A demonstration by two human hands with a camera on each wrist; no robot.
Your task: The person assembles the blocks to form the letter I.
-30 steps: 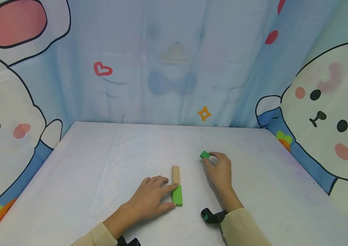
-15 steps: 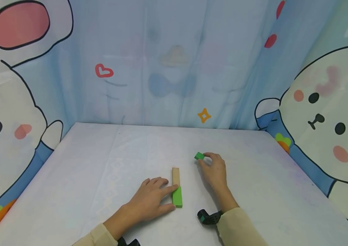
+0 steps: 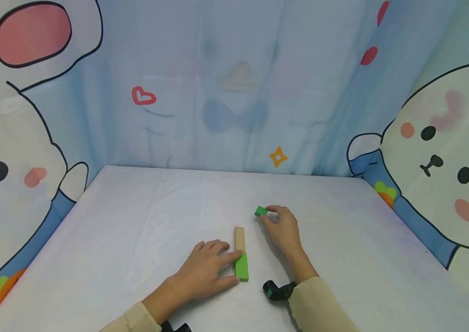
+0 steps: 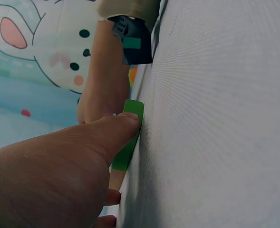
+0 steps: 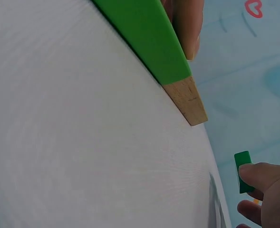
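In the head view, a bright green block and a plain wood block lie end to end in one straight line on the white table. My left hand rests beside them, fingers spread and fairly straight, with index finger and thumb touching the green block. The left wrist view has the thumb against this block's face. Farther back and to the right, my right hand pinches a small darker green block between thumb and finger. In the right wrist view that small block appears raised above the table edge.
The white table reaches back to a blue curtain printed with cartoon rabbits. Black wrist cameras sit on both wrists, the right one close over the tabletop. Beige sleeves cover the forearms.
My right hand has moved left with the small green block, nearer to the line of the two blocks. The left hand stays in place on the bright green block.
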